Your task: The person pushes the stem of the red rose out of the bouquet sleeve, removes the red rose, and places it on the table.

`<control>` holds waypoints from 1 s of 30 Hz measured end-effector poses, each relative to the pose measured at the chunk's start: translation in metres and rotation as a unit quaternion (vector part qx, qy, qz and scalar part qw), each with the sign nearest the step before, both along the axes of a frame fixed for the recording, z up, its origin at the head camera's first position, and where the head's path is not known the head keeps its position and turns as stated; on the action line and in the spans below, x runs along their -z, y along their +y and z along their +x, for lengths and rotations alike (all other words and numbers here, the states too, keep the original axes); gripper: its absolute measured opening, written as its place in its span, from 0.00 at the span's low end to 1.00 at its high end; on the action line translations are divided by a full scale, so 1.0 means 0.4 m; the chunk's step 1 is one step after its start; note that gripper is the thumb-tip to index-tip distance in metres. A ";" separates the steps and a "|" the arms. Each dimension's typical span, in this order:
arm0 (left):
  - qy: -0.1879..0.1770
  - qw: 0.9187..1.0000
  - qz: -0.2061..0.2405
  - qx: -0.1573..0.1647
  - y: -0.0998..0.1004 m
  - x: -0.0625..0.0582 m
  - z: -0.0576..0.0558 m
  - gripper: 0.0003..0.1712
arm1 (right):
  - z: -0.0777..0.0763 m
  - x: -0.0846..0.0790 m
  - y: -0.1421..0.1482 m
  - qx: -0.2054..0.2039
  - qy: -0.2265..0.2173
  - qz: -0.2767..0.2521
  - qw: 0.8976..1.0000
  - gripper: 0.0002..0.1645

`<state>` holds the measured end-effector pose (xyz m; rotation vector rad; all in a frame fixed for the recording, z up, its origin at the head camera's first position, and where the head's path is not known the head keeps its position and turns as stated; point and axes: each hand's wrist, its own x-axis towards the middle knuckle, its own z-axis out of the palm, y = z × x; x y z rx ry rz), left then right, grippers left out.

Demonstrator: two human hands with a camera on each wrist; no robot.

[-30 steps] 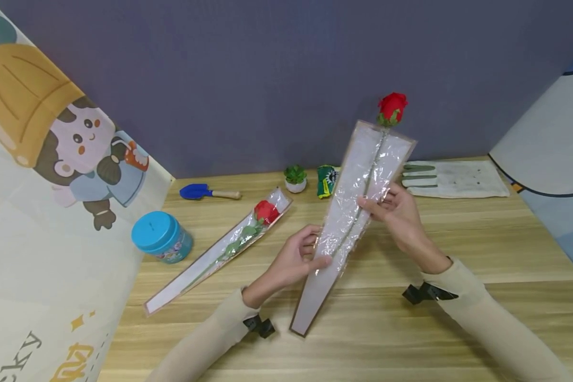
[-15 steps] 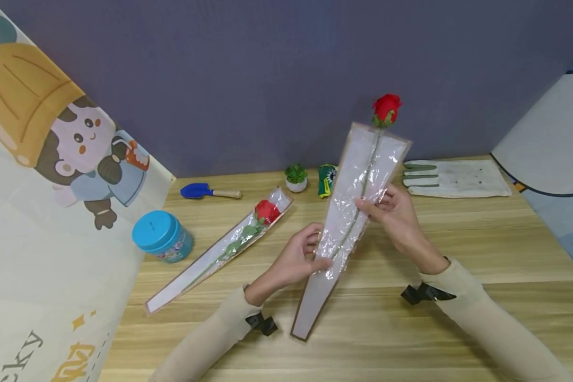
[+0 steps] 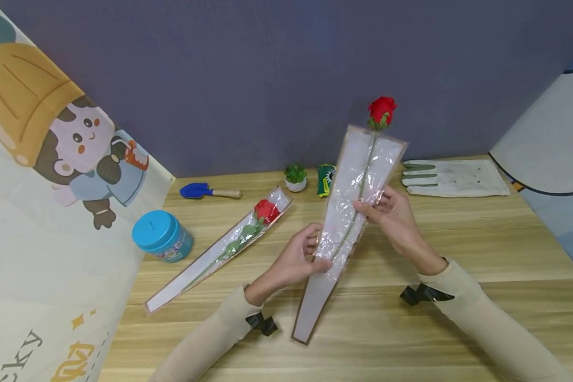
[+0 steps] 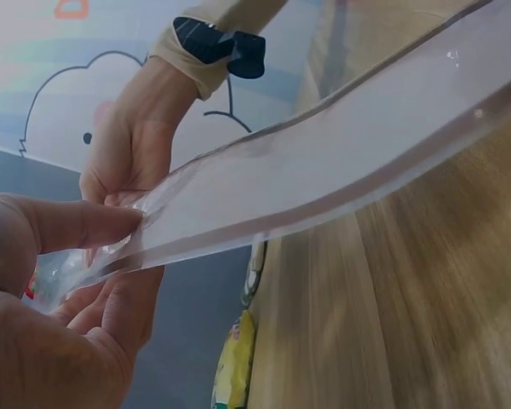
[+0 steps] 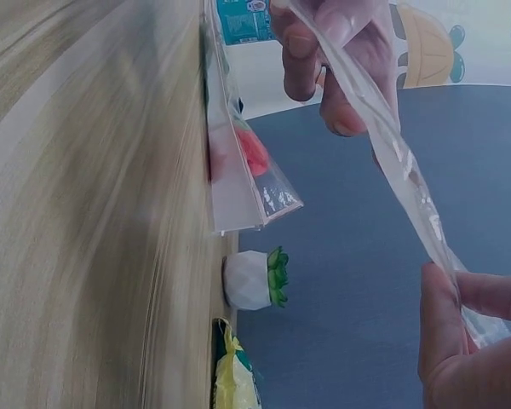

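Observation:
A long tapered clear-fronted flower sleeve [image 3: 322, 286] is held up tilted over the table, its narrow end toward the person. Inside it runs the green stem of a red rose [image 3: 382, 111], whose bloom sticks out past the wide top edge. My left hand [image 3: 293, 260] pinches the sleeve's left side low down, thumb in front and fingers behind. Higher on the right side, my right hand [image 3: 396, 217] pinches sleeve and stem, thumb across the front. In the left wrist view the sleeve's lower part [image 4: 324, 162] bends in a curve away from the left thumb.
Left of the hands lies another sleeved rose [image 3: 266, 211] on the wooden table [image 3: 410, 339]. A blue lidded tub [image 3: 157, 233] stands at far left. Along the back are a blue trowel [image 3: 196, 191], a small potted succulent [image 3: 295, 178], a green-yellow packet [image 3: 324, 180] and a white glove [image 3: 458, 178].
The rose bloom and the sleeve's top have shifted slightly left and down, and the sleeve stands a little steeper. Both hands keep their grip.

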<state>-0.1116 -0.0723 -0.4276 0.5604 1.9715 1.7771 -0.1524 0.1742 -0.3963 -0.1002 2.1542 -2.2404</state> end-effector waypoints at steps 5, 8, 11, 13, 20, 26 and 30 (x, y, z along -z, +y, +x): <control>-0.003 1.000 -0.005 -0.012 0.003 -0.003 0.002 0.40 | 0.003 -0.002 -0.001 0.000 0.001 0.002 1.000 0.23; 0.006 1.000 -0.004 -0.017 0.004 -0.002 0.003 0.39 | 0.004 -0.001 -0.002 -0.001 0.004 0.001 1.000 0.24; 0.014 1.000 0.001 -0.019 0.003 0.000 0.004 0.37 | 0.008 0.002 -0.004 -0.003 0.004 0.000 1.000 0.25; 0.018 1.000 0.003 -0.019 0.003 0.001 0.004 0.36 | 0.012 0.004 -0.006 -0.003 -0.001 0.002 1.000 0.25; 0.046 0.998 -0.022 -0.045 0.001 0.005 0.003 0.33 | 0.028 0.020 -0.015 -0.010 -0.013 0.058 0.998 0.33; 0.062 0.995 -0.041 -0.070 -0.001 0.003 0.000 0.30 | 0.036 0.032 -0.029 -0.019 -0.011 0.079 0.997 0.36; 0.061 0.995 -0.043 -0.072 -0.002 0.002 0.000 0.29 | 0.037 0.039 -0.032 -0.017 -0.003 0.076 0.997 0.35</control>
